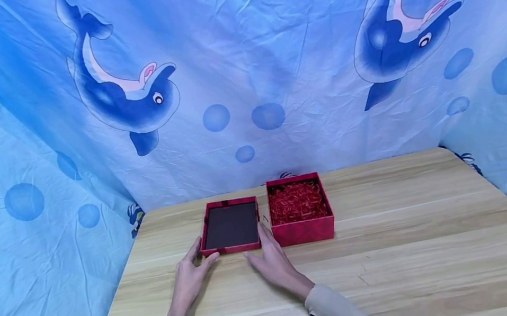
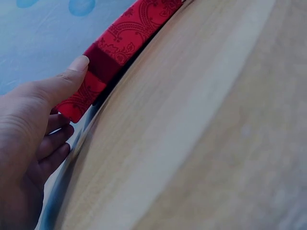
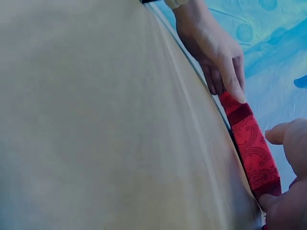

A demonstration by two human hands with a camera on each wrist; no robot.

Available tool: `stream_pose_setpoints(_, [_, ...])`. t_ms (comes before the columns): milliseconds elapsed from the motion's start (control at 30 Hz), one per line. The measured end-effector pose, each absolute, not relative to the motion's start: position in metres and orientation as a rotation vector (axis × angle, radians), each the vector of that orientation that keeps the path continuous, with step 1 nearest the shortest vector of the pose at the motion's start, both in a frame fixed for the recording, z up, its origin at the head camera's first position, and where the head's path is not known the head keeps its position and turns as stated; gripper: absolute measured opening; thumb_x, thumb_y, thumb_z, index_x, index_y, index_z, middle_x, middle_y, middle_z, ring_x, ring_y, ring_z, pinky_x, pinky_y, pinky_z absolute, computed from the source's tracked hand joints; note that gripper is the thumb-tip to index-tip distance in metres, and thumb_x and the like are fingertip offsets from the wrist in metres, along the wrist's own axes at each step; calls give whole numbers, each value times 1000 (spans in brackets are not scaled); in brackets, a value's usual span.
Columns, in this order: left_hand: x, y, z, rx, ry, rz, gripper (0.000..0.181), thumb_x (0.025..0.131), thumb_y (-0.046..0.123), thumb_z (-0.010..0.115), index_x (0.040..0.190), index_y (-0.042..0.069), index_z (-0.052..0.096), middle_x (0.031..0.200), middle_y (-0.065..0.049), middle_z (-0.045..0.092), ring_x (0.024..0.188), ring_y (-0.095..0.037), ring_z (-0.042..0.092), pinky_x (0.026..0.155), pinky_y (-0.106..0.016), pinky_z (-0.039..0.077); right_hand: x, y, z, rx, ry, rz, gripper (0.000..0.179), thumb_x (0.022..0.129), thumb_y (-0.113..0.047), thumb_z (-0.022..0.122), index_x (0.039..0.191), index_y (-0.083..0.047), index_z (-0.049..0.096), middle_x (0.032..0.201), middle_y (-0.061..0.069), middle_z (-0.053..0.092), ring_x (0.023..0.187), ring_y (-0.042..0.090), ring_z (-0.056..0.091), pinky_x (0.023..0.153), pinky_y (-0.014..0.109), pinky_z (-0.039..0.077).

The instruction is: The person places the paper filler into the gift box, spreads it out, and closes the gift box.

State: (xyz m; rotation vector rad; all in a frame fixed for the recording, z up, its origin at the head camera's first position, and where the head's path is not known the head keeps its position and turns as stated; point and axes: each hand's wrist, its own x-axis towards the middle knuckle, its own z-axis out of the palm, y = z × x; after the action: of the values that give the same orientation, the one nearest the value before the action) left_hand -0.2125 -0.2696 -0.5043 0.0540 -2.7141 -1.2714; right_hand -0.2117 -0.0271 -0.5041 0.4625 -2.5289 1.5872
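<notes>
A shallow red box lid [image 1: 231,226], dark inside, lies upturned on the table, its red patterned side [image 2: 127,33] close above the wood. My left hand [image 1: 189,279] grips its near left corner, thumb on the front side and fingers along the left side. My right hand [image 1: 274,262] is at the near right corner, fingers reaching along the right side, between the lid and the box. In the right wrist view, part of my right hand [image 3: 292,148] overlaps the lid's end, and my left hand [image 3: 211,48] appears beyond.
Just right of the lid stands a deeper red box [image 1: 304,231] filled with red shredded paper [image 1: 296,202]. The wooden table [image 1: 414,243] extends widely to the right. A blue cloth [image 1: 317,133] printed with dolphins hangs behind the table and along its sides.
</notes>
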Motion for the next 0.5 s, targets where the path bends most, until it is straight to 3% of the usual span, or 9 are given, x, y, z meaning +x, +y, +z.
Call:
stream_pose_setpoints(200, [-214, -270, -505, 28, -2724, -1243, 85, 95, 41, 76, 159, 2, 36, 155, -24, 42, 145, -39, 38, 117, -56, 32, -220, -33, -506, 349, -2543, 1672, 87, 98, -23, 73, 158, 13, 22, 163, 31, 25, 150, 41, 28, 119, 51, 29])
stream_pose_setpoints(500, [-211, -272, -505, -1, -2700, -1229, 79, 95, 41, 76, 156, 3, 43, 150, -25, 48, 141, -40, 44, 113, -56, 38, -222, -37, -509, 319, -2473, 1683, 82, 95, -18, 78, 153, 15, 32, 156, 34, 36, 145, 42, 37, 116, 50, 34])
